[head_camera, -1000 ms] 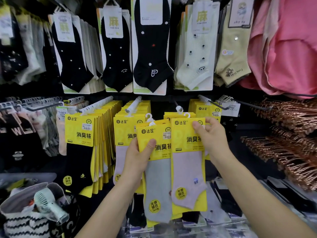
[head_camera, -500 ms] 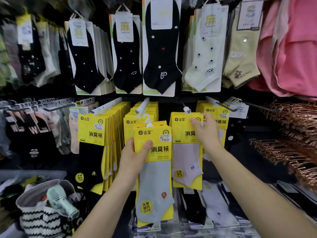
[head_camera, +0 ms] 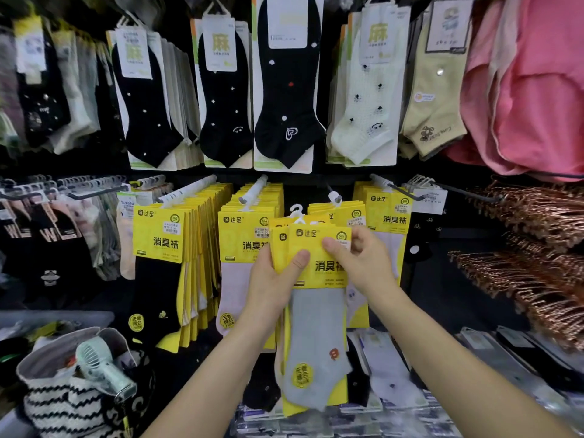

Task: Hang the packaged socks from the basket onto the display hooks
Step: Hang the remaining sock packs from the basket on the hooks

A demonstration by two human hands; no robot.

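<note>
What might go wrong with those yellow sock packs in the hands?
The left hand grips several yellow-carded sock packs by one edge; the back ones might slide out and drop. The right hand pinches the front grey-sock pack; the small white hanger loops could miss the white-tipped hook.
</note>
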